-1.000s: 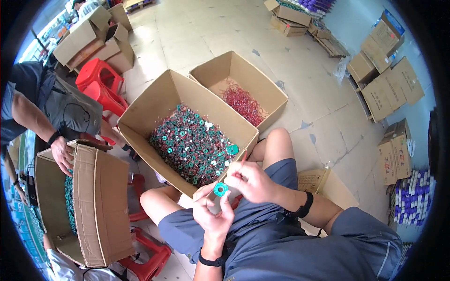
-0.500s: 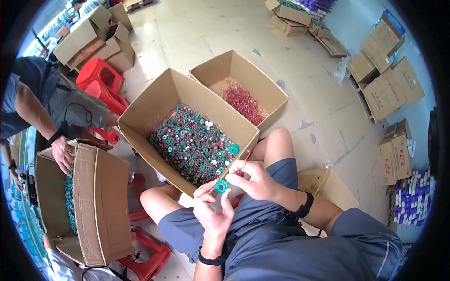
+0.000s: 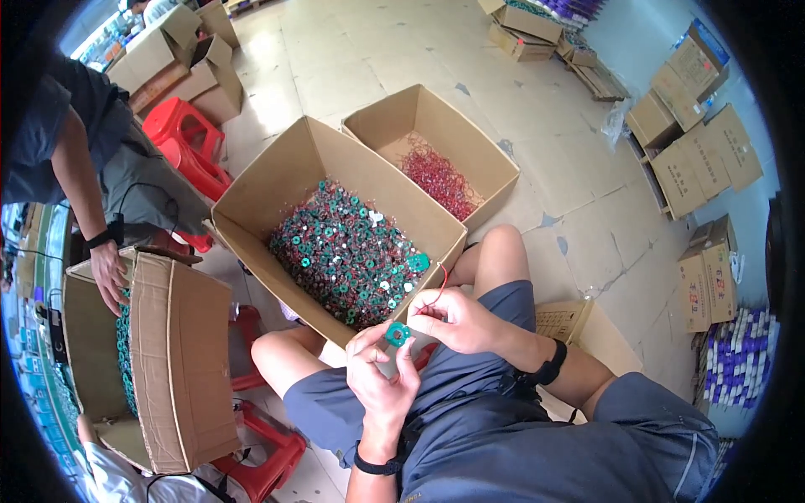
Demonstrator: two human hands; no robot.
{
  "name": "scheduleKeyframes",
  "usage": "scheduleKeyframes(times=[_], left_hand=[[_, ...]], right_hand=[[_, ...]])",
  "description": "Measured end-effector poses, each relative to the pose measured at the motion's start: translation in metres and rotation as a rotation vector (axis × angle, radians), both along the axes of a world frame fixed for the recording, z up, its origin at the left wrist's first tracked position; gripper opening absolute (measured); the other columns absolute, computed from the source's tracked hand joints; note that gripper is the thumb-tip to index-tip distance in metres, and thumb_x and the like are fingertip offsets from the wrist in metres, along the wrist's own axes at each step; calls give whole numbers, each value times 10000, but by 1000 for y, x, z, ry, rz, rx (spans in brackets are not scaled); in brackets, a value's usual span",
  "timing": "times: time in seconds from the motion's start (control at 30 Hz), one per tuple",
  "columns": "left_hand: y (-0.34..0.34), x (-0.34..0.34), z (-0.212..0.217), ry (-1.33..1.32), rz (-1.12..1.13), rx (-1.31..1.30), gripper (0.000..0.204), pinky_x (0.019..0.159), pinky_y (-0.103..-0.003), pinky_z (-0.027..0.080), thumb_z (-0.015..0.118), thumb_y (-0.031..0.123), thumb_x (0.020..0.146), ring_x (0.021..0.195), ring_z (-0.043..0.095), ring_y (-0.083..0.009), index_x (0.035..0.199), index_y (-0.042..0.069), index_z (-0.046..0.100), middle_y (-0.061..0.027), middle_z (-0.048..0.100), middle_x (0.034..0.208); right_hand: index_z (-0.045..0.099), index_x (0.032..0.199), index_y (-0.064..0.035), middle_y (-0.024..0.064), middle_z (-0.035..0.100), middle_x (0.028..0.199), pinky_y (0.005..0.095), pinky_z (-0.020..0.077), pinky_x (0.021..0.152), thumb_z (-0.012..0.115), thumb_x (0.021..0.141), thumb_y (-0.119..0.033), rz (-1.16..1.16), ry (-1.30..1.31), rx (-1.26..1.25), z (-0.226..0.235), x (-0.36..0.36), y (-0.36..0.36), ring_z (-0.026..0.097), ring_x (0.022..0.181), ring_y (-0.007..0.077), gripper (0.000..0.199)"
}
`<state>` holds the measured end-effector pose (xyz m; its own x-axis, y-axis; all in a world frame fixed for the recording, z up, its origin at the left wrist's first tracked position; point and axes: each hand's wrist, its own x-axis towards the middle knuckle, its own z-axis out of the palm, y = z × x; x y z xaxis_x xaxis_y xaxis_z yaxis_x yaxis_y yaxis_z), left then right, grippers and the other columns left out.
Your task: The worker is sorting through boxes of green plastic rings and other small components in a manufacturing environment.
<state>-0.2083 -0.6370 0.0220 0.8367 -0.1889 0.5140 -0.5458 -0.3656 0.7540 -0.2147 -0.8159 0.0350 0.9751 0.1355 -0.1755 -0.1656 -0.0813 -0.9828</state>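
My left hand (image 3: pixel 382 377) pinches a small green ring-shaped piece (image 3: pixel 397 334) between thumb and fingertips, its face turned up toward me. Close beside it on the right, my right hand (image 3: pixel 457 320) is closed on a thin red wire (image 3: pixel 444 281), whose loose end sticks up past the fingers. Whether the wire joins the green piece is too small to tell. Just beyond both hands stands a large open cardboard box (image 3: pixel 260 180), holding a heap of green ring pieces (image 3: pixel 344 251) mixed with red wires and white bits.
A second cardboard box (image 3: pixel 482 147) behind holds red wires (image 3: pixel 438 180). At left, a person's hand (image 3: pixel 109 272) reaches into a tilted carton (image 3: pixel 189 360) of green pieces. Red stools (image 3: pixel 180 134) stand near it. Flattened cartons (image 3: pixel 696 163) lean at the right wall.
My right hand has shifted slightly, and the red wire now stands more upright above it. My left hand still holds the green piece. The person at left has leaned closer to the carton.
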Motion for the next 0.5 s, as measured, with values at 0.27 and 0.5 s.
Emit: scheduleKeyframes(times=[0.27,0.5], left_hand=[[-2,-1,-3,48,13,17,455,793,-373,508,798,65,805,906,674,-324,898,63,353,-199,693,1030],[-7,-3,-8,70,40,-12,405,799,-413,510,778,46,800,892,646,-342,865,59,378,-195,683,1013]], right_hand=[[606,897,-17,129,625,740,376,502,641,635,888,-85,-98,-476,-501,13,4,8,639,686,312,75],[580,820,-17,141,584,750,395,501,661,659,857,-63,-140,-423,-539,18,-3,15,624,735,323,98]])
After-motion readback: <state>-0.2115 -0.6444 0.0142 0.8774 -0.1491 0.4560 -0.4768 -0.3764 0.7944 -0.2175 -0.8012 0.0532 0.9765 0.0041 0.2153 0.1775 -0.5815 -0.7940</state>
